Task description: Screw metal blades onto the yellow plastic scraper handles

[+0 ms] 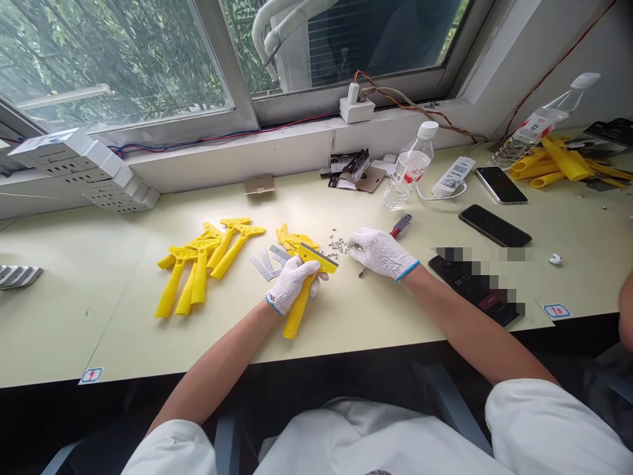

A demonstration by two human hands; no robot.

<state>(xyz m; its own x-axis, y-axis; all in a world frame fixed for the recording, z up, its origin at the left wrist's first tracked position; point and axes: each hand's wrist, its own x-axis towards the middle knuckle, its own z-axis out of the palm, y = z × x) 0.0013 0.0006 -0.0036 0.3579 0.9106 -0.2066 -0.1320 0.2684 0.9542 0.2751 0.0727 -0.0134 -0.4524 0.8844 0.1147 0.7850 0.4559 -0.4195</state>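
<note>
My left hand (291,284), in a white knit glove, is closed around a yellow scraper (299,309). A grey metal blade (316,256) lies across the scraper's head. My right hand (380,253), gloved too, is at the edge of a scatter of small metal screws or nuts (337,245), thumb and fingertips drawn together. Whatever is between those fingertips is too small to make out. Under and behind this hand lies a screwdriver (401,225), its middle hidden. Loose blades (264,265) and small yellow plastic pieces (299,240) sit beyond my left hand.
Several yellow scraper handles (185,277) are heaped at left. A water bottle (409,168), power strip (453,177), phones (494,225) and an earbud (554,260) occupy the right. Torn black packaging (353,170) lies by the windowsill. Part of another person (626,313) shows at the right edge.
</note>
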